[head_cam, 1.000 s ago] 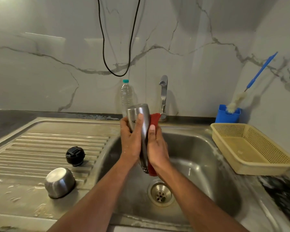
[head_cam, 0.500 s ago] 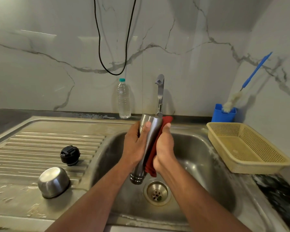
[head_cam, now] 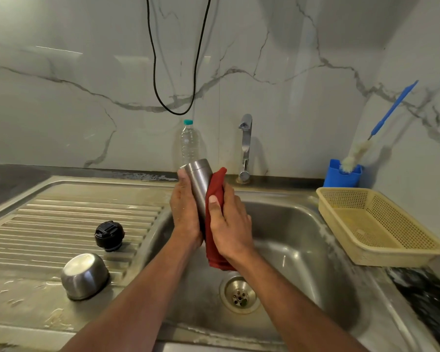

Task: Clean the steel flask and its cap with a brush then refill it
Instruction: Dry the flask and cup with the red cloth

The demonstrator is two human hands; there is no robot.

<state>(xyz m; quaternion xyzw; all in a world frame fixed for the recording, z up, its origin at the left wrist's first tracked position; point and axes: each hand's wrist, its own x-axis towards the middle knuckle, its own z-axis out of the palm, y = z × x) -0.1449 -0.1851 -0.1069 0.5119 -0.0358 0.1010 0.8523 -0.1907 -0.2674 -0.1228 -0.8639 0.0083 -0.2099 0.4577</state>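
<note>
Over sink (head_cam: 290, 224) — flask (head_cam: 200, 181) seemingly between fingers (head_cam: 182, 177)

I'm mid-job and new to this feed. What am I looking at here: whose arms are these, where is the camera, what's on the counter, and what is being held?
There is no machine here: the arms are a person's, filmed by a camera worn on their head, looking forward and down over a steel sink. The left hand grips a steel flask, held base-up over the basin. The right hand presses a red cloth against its side. On the ribbed draining board to the left lie the flask's black cap and an upturned steel cup. At the wall stand a plastic water bottle and the tap. On the right are a yellow basket and a blue-handled bottle brush in a blue holder.
</note>
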